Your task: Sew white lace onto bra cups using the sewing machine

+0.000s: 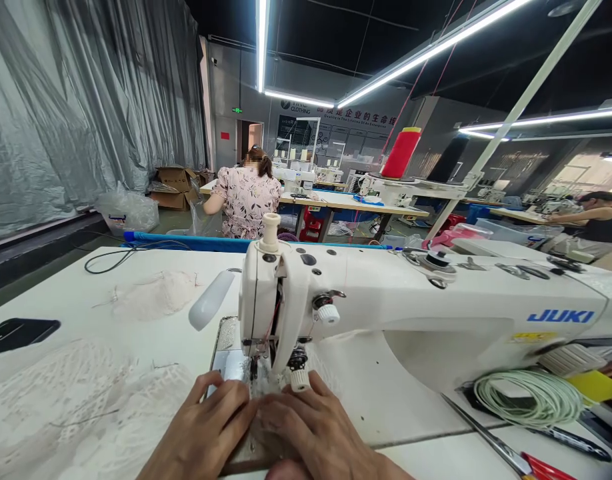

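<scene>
My left hand (206,430) and my right hand (313,427) lie side by side at the front of a white JUKI sewing machine (416,300). Their fingers press flat on a piece of white lace fabric (259,385) just in front of the needle and presser foot (253,363). Both hands' fingertips almost meet under the machine head. More white lace fabric (81,400) is spread over the table to the left of my left hand.
A small lace pile (156,293) and a black phone (16,332) lie at the left. A coil of pale green cord (531,397) and red-handled scissors (516,457) lie right. A red thread cone (401,153) stands behind. Two people work at tables beyond.
</scene>
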Demonstrator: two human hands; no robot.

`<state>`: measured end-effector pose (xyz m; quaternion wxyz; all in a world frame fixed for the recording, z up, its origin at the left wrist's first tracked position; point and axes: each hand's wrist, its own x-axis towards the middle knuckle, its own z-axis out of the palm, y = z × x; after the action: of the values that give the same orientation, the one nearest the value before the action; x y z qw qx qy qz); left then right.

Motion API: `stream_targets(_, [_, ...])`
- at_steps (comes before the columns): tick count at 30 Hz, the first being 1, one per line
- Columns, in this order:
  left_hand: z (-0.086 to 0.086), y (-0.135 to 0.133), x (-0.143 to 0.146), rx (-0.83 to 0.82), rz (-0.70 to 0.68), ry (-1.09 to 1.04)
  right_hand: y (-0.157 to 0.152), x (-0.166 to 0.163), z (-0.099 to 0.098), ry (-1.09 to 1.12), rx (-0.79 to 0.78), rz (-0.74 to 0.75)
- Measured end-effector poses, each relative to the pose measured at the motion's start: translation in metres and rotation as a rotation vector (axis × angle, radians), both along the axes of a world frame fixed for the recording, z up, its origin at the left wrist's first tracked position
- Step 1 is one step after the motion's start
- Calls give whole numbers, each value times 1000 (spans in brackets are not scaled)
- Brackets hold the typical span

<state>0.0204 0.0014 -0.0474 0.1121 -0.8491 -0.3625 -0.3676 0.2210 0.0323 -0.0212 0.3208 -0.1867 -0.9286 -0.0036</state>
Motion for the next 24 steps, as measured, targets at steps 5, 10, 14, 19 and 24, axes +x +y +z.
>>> stream_targets(5, [0,2,0,42,-1,17,3,-3,-8,33,61,-75])
stream_targets(10, [2,3,-3,-4,5,55,6,-3,-11,-77,64,-138])
stream_targets(14, [6,6,-4,-57,25,33,6,-3,-9,-91,108,-164])
stream_targets(19, [7,7,-3,-67,36,17,4,-6,-6,-21,121,-137])
stream_targets(24, [9,4,-3,-32,28,31,4,-10,-7,126,184,-32])
